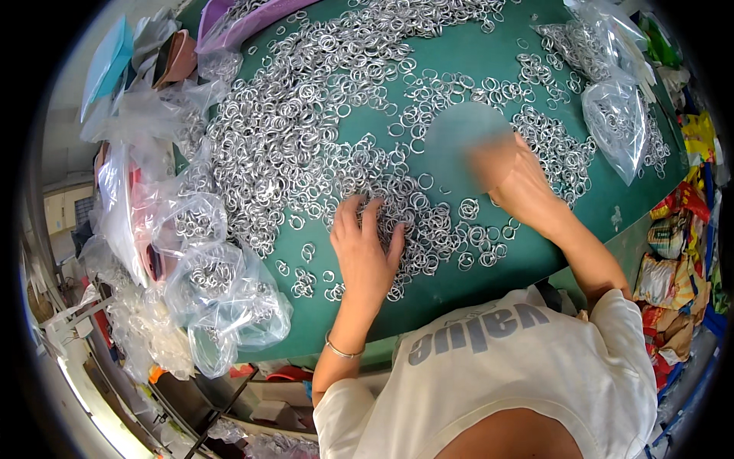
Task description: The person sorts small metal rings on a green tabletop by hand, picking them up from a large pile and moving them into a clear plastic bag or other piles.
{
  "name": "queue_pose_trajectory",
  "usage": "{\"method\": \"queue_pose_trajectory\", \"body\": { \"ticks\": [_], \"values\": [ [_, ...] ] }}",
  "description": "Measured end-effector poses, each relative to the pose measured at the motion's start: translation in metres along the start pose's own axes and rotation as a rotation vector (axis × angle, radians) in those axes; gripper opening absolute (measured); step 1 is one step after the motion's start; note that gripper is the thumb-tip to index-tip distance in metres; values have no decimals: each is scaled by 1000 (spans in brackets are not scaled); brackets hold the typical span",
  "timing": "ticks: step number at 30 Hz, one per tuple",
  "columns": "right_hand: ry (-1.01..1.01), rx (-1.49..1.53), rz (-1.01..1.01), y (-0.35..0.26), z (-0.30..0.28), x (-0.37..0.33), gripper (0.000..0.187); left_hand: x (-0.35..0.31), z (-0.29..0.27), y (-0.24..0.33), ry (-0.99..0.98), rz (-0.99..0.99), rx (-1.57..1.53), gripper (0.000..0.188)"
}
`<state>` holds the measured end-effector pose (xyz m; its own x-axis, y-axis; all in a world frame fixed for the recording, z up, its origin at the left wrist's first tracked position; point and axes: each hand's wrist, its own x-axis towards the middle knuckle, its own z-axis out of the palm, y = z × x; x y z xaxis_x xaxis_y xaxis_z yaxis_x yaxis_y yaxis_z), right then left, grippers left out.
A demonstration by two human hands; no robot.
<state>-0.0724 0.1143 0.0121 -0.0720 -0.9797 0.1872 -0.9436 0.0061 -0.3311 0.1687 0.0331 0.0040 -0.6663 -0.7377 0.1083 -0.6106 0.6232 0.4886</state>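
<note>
Many small silvery metal rings (267,145) lie in a broad, loose heap on a green table (459,289). My left hand (363,256) rests at the near edge of the heap, its fingers apart and the tips among rings. Several rings (417,241) lie just beside its thumb. Farther right, my right hand (527,187) is held over the table beside a smaller cluster of rings (554,149). A round blurred patch covers its fingers, so what they hold, if anything, is hidden.
Clear plastic bags with rings, such as one bag (229,306), crowd the left edge. Another bag of rings (615,126) stands at the far right. A purple tray (256,23) sits at the back left. Colourful packages (673,260) are piled beyond the right edge.
</note>
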Motion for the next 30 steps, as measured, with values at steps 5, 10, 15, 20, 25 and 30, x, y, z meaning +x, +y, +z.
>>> {"method": "queue_pose_trajectory", "body": {
  "ticks": [5,10,15,20,25,30],
  "values": [
    [43,123,-70,-43,30,26,16,-5,-1,0,69,-52,84,41],
    [-12,260,-13,-38,38,27,18,-15,-6,-6,78,-132,108,42],
    [-246,1791,534,-12,12,22,15,-25,-17,-17,34,-141,-23,45],
    [-322,1803,649,-18,14,23,13,-14,-24,0,-21,-30,-13,51],
    [-40,411,-51,-58,36,16,20,-11,-8,-9,-72,-1,145,52],
    [-14,208,2,-24,31,-7,17,-20,-6,-15,110,-109,60,36]
  ]
}}
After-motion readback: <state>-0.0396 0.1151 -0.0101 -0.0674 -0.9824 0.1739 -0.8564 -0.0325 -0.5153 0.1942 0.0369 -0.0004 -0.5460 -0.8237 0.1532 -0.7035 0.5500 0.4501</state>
